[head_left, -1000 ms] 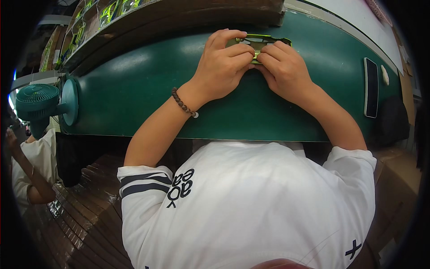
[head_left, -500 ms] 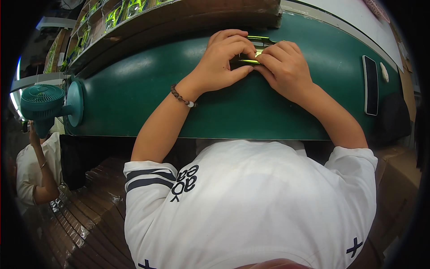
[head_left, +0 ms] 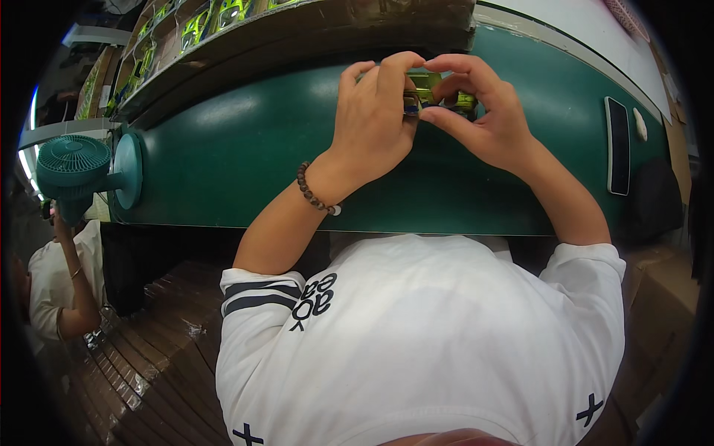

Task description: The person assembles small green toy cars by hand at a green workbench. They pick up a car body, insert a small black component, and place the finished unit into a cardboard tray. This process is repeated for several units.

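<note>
While a broad green desk [head_left: 476,193] spans the space before the person, a brown carton [head_left: 320,37] runs along its far left side, with yellow-green frames [head_left: 195,31] lying in it. A teal fan [head_left: 73,157] is at the desk's left end. Over the far middle of the desk, the left hand [head_left: 374,119] seems to have its grip clamped on the left end of a yellow-green piece [head_left: 425,80], its thumb mostly hidden. The right hand [head_left: 500,119] arches around the other end, thumb and forefinger apart; whether its bent inner fingers pinch the piece, one cannot tell. Handling looks midway: the piece is up between both hands, not set down, and what is finished on it or remains is too covered to judge. Well to the right lies a dark-screened phone [head_left: 617,145], and just beside that, smallest, a white object [head_left: 639,125].
</note>
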Available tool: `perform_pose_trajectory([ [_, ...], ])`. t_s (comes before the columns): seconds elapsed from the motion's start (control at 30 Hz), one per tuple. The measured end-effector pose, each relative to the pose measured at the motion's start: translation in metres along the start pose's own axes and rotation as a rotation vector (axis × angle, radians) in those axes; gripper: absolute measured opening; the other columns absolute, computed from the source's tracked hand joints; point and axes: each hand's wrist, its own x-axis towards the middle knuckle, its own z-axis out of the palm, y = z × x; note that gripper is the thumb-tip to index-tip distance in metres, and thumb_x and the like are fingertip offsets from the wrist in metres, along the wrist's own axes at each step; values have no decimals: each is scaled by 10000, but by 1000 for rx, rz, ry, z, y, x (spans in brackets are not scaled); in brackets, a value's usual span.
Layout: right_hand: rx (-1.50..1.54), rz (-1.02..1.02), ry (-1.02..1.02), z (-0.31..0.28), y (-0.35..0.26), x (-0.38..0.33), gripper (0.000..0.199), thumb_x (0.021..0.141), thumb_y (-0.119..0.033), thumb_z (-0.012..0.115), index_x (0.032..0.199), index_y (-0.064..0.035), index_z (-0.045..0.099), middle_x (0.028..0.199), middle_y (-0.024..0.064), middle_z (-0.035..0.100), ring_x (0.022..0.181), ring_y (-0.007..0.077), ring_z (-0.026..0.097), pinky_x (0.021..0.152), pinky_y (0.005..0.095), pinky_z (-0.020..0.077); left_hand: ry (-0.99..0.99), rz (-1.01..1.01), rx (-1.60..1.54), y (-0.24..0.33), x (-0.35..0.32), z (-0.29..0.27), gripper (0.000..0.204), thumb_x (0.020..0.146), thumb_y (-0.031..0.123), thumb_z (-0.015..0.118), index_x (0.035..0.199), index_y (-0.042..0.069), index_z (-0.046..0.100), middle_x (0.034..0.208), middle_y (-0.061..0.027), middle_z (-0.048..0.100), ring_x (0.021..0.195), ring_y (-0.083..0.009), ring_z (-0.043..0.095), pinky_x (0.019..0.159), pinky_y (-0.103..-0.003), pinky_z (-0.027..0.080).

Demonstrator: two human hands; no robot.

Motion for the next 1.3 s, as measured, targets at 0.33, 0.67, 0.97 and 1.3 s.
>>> perform_pose_trajectory([
  [0.33, 148, 113, 72, -20, -10, 2, 359, 789, -362, 750, 775, -35, 604, 630, 0, 553, 556, 45, 497, 489, 196, 384, -354, -409, -1062, 5, 6, -24, 550, 706, -40, 763, 1157, 76, 471, 1008, -60, 575, 824, -103, 565, 723, -236, 477],
  [0.67, 712, 641, -184, -31, -12, 12, 303, 819, -350, 706, 714, -116, 544, 693, -13, 526, 633, 55, 483, 573, 224, 392, -407, -345, -1136, -16, 4, -31, 445, 664, 45, 836, 1016, 49, 563, 1039, -35, 569, 931, -117, 577, 839, -257, 490],
  [0.97, 769, 740, -38, -33, -16, 6, 249, 860, -326, 658, 796, -96, 586, 701, -23, 504, 633, 61, 460, 556, 237, 383, -437, -511, -1364, -22, 1, -26, 395, 729, 74, 781, 1043, 56, 541, 979, -12, 552, 793, -68, 478, 672, -179, 387],
  [1.3, 805, 755, 159, -32, -42, 6, 225, 885, -284, 634, 763, -107, 567, 640, -37, 467, 569, 55, 413, 528, 217, 330, -392, -470, -1410, -4, -7, -33, 298, 961, 257, 542, 1152, 30, 572, 910, -58, 655, 647, -15, 459, 533, -165, 326],
])
